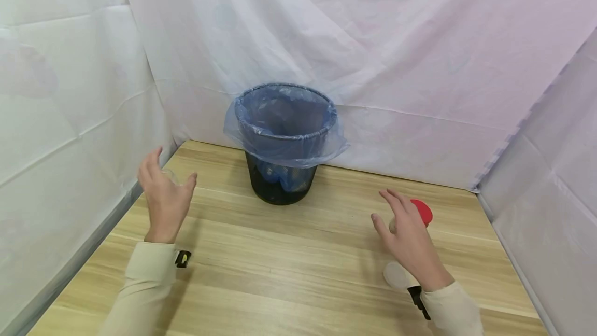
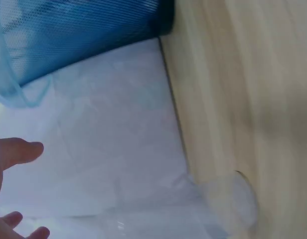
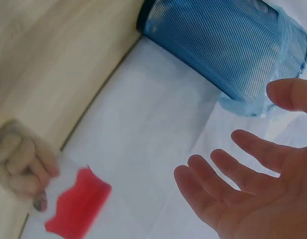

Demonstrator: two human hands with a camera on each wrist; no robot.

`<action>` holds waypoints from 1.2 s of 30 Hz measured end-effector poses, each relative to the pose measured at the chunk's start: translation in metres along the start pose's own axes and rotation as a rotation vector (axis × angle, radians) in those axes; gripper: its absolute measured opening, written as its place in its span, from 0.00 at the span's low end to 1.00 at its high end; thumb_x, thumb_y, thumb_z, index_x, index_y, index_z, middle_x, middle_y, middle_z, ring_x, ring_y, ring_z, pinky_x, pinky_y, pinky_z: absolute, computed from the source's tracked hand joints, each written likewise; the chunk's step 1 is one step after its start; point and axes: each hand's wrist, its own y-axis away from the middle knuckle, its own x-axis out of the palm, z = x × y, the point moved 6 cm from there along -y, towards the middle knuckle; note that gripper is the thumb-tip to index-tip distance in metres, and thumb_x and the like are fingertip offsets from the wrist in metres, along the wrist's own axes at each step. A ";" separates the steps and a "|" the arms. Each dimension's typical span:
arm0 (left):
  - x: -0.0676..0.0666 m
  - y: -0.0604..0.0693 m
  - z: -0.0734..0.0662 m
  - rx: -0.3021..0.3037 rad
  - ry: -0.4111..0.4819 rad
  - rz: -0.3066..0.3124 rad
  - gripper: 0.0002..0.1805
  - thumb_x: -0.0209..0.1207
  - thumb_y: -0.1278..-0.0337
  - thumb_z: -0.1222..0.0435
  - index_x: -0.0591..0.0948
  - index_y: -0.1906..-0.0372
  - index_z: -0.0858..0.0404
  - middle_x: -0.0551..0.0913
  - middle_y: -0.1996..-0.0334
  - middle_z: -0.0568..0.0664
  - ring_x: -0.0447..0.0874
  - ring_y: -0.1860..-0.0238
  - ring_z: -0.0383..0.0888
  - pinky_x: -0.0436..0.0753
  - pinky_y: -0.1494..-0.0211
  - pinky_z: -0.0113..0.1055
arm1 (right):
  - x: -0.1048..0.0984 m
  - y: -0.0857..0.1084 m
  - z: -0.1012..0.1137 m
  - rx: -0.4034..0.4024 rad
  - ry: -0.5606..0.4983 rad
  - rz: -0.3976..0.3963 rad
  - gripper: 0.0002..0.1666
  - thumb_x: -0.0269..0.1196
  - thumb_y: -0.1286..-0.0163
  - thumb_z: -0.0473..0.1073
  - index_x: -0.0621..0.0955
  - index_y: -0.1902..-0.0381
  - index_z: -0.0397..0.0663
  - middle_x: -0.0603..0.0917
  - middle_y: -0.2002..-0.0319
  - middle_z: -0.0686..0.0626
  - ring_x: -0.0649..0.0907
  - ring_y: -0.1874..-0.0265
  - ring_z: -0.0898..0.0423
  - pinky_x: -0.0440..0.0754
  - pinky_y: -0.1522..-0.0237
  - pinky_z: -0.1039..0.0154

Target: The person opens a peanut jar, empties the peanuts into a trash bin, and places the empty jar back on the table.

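Observation:
My left hand (image 1: 165, 196) hovers over the left side of the table with its thumb spread from the fingers. Just beyond it is a clear see-through container (image 2: 240, 201), mostly hidden by the hand in the head view. Spread fingers show on my right hand (image 1: 410, 235), which holds nothing. Behind that hand stands a clear jar with a red top (image 3: 81, 204) and tan, nut-like pieces (image 3: 24, 162) in its lower part. A round whitish translucent disc, perhaps a lid (image 1: 396, 275), lies on the table below my right hand.
A black mesh bin (image 1: 280, 196) lined with a blue plastic bag (image 1: 298, 152) stands at the back of the wooden table (image 1: 261, 274), between both hands. White cloth (image 1: 396, 40) hangs at the back and on both sides.

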 end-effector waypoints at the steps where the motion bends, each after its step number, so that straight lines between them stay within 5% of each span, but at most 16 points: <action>1: 0.002 0.001 -0.008 0.052 0.004 -0.008 0.48 0.77 0.46 0.75 0.65 0.22 0.71 0.65 0.26 0.74 0.60 0.22 0.70 0.64 0.19 0.64 | -0.003 0.000 0.000 -0.007 0.004 -0.020 0.35 0.67 0.22 0.41 0.73 0.23 0.35 0.72 0.25 0.30 0.72 0.27 0.28 0.72 0.30 0.26; 7: 0.017 0.010 -0.050 0.242 0.043 0.023 0.39 0.69 0.37 0.66 0.69 0.24 0.73 0.69 0.27 0.73 0.64 0.23 0.70 0.63 0.18 0.64 | -0.014 -0.001 -0.007 0.002 0.015 -0.096 0.34 0.68 0.24 0.38 0.74 0.25 0.33 0.72 0.25 0.28 0.72 0.29 0.25 0.77 0.37 0.25; 16: 0.050 0.044 -0.091 0.383 0.017 0.145 0.36 0.66 0.35 0.63 0.71 0.26 0.74 0.73 0.29 0.71 0.68 0.26 0.71 0.67 0.21 0.64 | -0.017 -0.001 -0.052 0.103 0.032 -0.162 0.31 0.65 0.24 0.36 0.75 0.27 0.32 0.71 0.25 0.26 0.73 0.34 0.20 0.86 0.53 0.25; 23: 0.077 0.071 -0.105 0.429 -0.009 0.248 0.36 0.66 0.32 0.62 0.71 0.25 0.72 0.72 0.27 0.70 0.68 0.25 0.70 0.69 0.21 0.66 | -0.013 -0.003 -0.083 0.181 0.069 -0.112 0.32 0.64 0.24 0.36 0.73 0.26 0.32 0.68 0.24 0.23 0.69 0.32 0.17 0.81 0.46 0.19; 36: 0.104 0.107 -0.119 0.497 -0.062 0.326 0.35 0.69 0.34 0.61 0.74 0.26 0.69 0.76 0.30 0.68 0.73 0.28 0.68 0.77 0.28 0.66 | 0.000 -0.002 -0.103 0.186 0.118 -0.001 0.33 0.64 0.24 0.34 0.71 0.25 0.29 0.73 0.30 0.23 0.75 0.37 0.20 0.82 0.43 0.23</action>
